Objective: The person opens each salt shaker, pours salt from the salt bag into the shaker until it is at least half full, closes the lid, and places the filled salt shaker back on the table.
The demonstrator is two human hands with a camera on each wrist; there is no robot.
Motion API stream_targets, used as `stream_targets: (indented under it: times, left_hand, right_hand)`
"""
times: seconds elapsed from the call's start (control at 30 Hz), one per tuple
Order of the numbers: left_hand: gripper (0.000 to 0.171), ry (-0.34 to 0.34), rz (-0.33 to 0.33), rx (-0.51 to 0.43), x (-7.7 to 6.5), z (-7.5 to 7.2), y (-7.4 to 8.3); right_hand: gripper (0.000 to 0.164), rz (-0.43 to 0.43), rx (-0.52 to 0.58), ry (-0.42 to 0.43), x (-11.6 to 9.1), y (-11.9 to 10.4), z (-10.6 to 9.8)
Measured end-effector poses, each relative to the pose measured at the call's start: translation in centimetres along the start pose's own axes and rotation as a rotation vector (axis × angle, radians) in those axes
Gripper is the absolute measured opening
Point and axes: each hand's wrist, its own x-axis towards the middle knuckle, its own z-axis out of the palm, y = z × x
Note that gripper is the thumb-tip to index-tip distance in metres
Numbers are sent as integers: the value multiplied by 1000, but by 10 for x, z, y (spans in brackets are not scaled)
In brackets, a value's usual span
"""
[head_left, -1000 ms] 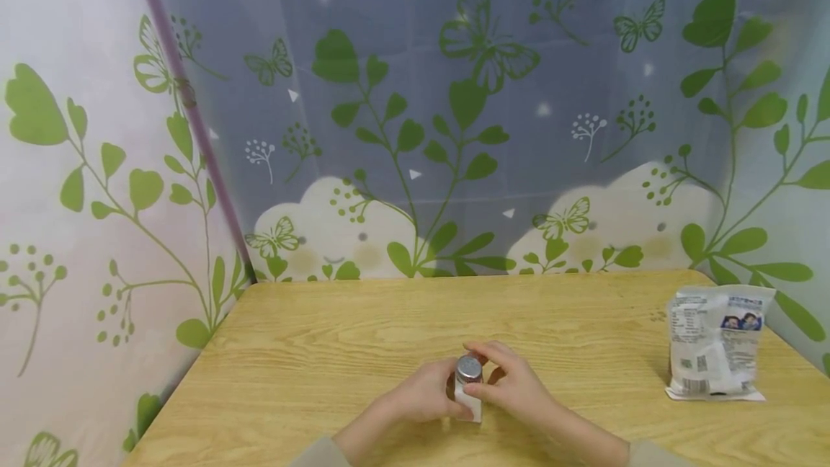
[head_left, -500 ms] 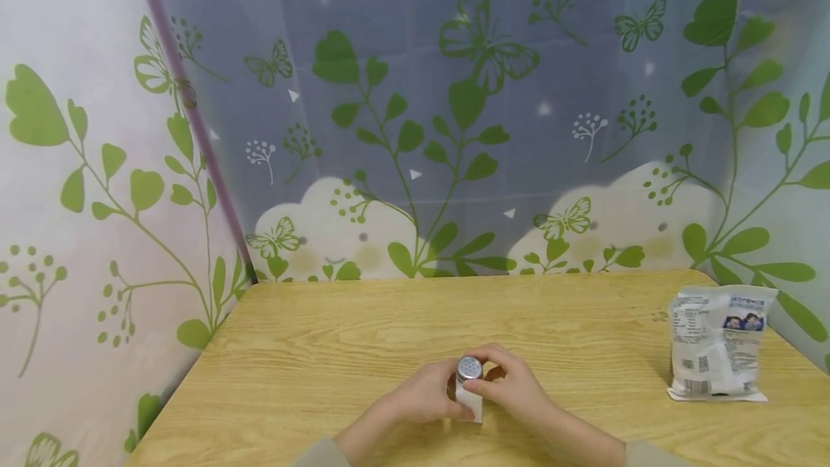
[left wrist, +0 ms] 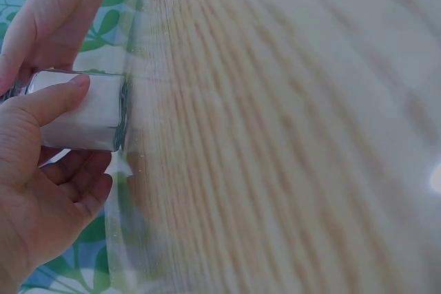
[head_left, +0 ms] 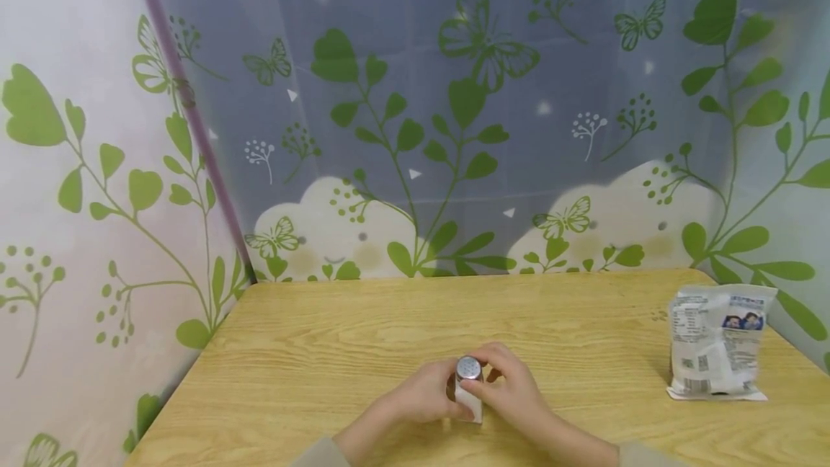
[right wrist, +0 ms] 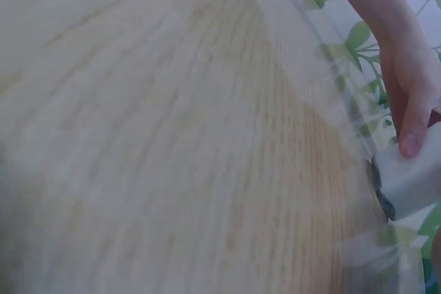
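A small glass shaker (head_left: 470,403) filled with white stands near the table's front in the head view. Its silver cap (head_left: 469,367) has holes in the top. My left hand (head_left: 424,391) grips the body from the left, thumb across the near face. From the right, my right hand (head_left: 515,389) pinches the cap between thumb and fingers. In the left wrist view, the shaker's clear base (left wrist: 122,118) shows beyond the left thumb, and the cap is mostly hidden by the hands. The right wrist view catches only the lower part of the shaker (right wrist: 411,182).
A white printed packet (head_left: 716,344) stands upright on the wooden table (head_left: 311,337), well to the right of the hands. Patterned curtains with leaves and butterflies (head_left: 402,92) rise behind the table and along both sides.
My right fingers have shifted round the cap, the index finger drawing in closer to it. The left hand and the shaker's body have hardly moved.
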Motion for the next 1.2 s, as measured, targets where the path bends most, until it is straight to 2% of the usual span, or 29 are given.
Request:
stream_targets:
  times: [0.2,0.27,0.33,0.47,0.57,0.63,0.73,0.8,0.93,1.07,1.2]
  left_hand:
    - [38,-23,-6,-38,0,1,-1]
    - [39,-25,-10,-53,0,0,-2]
    - [40,-23,-13,-56,0,0,-2]
    - [38,-13,-19,-38,1,-1,0]
    - [40,-4,-21,-14,0,0,1]
    - [42,-3,-26,-10,-1,0,2]
    - [46,-6,-27,-13,-1,0,2]
    - [46,-9,-27,-19,-1,1,2]
    - [48,-6,-29,-22,-1,1,2]
    - [47,-2,-33,-12,0,1,1]
    - [44,2,-28,4,0,0,0]
  right_hand:
    - [29,-23,-153,134,-5,-7,4]
    - [30,5,-188,136,-4,-9,4]
    - [31,62,-201,102,-2,-11,3]
    - [43,139,-141,-33,0,-9,-2]
    - [54,78,-69,-117,3,-7,-7]
    - [53,25,-32,-152,6,-6,-10]
    - [41,6,10,-166,10,-5,-12]
    - [35,53,65,-170,10,-6,-13]
    - [34,105,112,-152,7,-6,-12]
    - [34,81,69,-119,7,-6,-10]
    - [31,101,41,-102,7,-6,-9]
